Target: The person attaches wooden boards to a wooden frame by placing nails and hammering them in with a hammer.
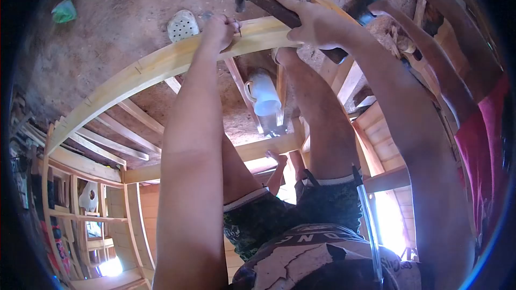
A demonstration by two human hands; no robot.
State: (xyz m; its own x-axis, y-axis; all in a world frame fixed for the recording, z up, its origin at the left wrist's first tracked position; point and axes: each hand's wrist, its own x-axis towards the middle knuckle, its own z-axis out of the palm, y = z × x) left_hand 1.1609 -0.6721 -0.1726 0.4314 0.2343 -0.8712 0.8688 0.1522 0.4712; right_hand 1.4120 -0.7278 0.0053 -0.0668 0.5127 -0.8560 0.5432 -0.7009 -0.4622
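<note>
A long pale wooden beam point(156, 63) runs across in front of me and looks curved in this wide view. My left hand point(218, 32) rests on the beam with its fingers pinched around a thin nail point(239, 30) at the wood's upper face. In my right hand point(322, 24) is a hammer point(271, 8), gripped by its dark handle. The hammer's metal head is raised beyond the beam, up and to the right of my left hand, apart from the nail. Several thin dark lines, nails or marks, show farther left along the beam.
A white perforated shoe point(183, 26) lies just past the beam, and a green plastic bag point(64, 11) on the dirt floor. A pale jug point(263, 94) sits between wooden slats below. At right are another person's bare limbs and pink clothing point(475, 150). Wooden framing point(86, 217) stands left.
</note>
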